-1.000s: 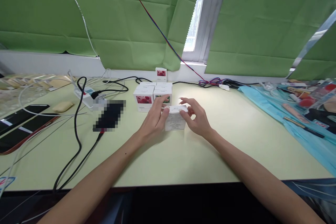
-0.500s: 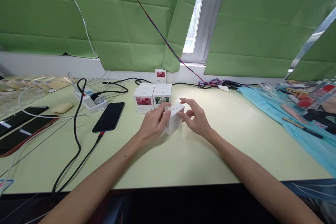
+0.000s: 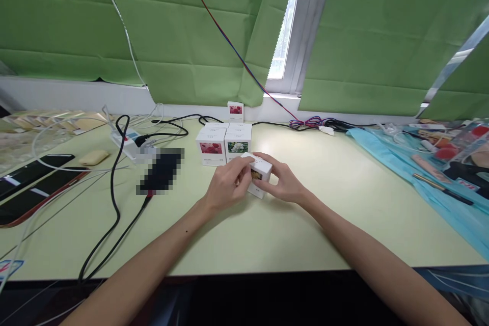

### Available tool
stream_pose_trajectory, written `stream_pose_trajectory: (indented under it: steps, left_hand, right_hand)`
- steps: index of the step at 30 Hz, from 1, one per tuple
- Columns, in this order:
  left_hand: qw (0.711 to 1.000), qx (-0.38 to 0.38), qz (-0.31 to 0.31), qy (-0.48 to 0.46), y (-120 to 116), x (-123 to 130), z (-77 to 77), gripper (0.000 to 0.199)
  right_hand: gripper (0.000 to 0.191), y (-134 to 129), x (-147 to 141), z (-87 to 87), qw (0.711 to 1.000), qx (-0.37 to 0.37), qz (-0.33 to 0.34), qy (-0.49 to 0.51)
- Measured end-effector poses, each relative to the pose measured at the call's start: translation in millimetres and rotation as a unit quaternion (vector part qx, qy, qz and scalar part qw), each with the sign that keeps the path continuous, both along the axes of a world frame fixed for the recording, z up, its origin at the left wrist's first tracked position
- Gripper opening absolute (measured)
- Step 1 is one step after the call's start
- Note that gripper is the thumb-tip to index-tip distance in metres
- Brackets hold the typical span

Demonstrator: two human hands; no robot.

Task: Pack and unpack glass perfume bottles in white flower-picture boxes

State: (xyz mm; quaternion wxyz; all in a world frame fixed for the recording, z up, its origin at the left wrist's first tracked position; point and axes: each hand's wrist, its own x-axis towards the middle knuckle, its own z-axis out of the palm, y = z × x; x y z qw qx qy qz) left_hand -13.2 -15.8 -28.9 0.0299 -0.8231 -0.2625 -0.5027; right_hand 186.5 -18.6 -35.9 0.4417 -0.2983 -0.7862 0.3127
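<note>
A small white box with a picture on its front stands on the table, turned at an angle. My right hand grips it from the right, with the thumb across the front face and the fingers behind. At its upper left edge, the closed fingers of my left hand hold the box. Just behind stand several similar white boxes in a tight block, one in front with a red flower picture and one with a white flower picture.
Against the wall leans another white box. To the left lie a blurred-out dark phone, a black cable, a power strip and a beige oval object. A blue sheet with a pen lies at right.
The box has been turned so that its picture side now faces me. My right hand has closed further round it, and my left hand has shifted on its upper edge.
</note>
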Motion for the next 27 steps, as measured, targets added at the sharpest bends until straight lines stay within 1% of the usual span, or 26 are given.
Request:
stream_pose_trajectory:
  steps: [3,5,7,10,13,15,18,21,23,27]
  left_hand:
    - [1.0,0.008,0.027,-0.008,3.4,-0.6,0.9,0.021]
    - [0.999,-0.008,0.037,0.002,4.5,-2.7,2.7,0.023]
    - [0.998,-0.032,0.043,0.03,4.5,-5.4,5.2,0.026]
    - [0.991,-0.083,0.055,0.087,3.4,-9.0,9.6,0.035]
    - [0.982,-0.12,0.062,0.132,4.7,-11.7,12.2,0.045]
    - [0.979,-0.121,0.072,0.149,8.2,-13.5,11.8,0.046]
    - [0.978,-0.105,0.089,0.154,16.2,-16.8,8.4,0.043]
    - [0.98,-0.095,0.086,0.15,24.2,-21.1,5.0,0.042]
    - [0.982,-0.091,0.087,0.143,28.8,-24.6,3.6,0.04]
    - [0.982,-0.09,0.103,0.132,36.2,-31.6,2.3,0.037]
  right_hand:
    - [0.044,0.4,-0.7,1.1,1.0,-0.019,0.012,0.005]
    - [0.039,1.3,0.6,2.5,0.999,-0.031,0.012,-0.007]
    - [0.043,3.2,3.0,2.6,0.998,-0.042,0.004,-0.035]
    - [0.052,7.9,7.1,-1.7,0.994,-0.046,-0.022,-0.092]
    - [0.044,12.3,9.5,-8.3,0.987,-0.035,-0.053,-0.145]
    - [0.038,13.5,9.6,-11.3,0.984,-0.026,-0.066,-0.164]
    - [0.033,13.0,8.2,-12.8,0.982,-0.027,-0.077,-0.173]
    - [0.028,12.9,6.9,-14.2,0.978,-0.025,-0.084,-0.191]
    - [0.029,13.9,6.6,-16.4,0.975,-0.021,-0.088,-0.202]
    - [0.042,15.9,7.0,-20.7,0.973,-0.022,-0.101,-0.205]
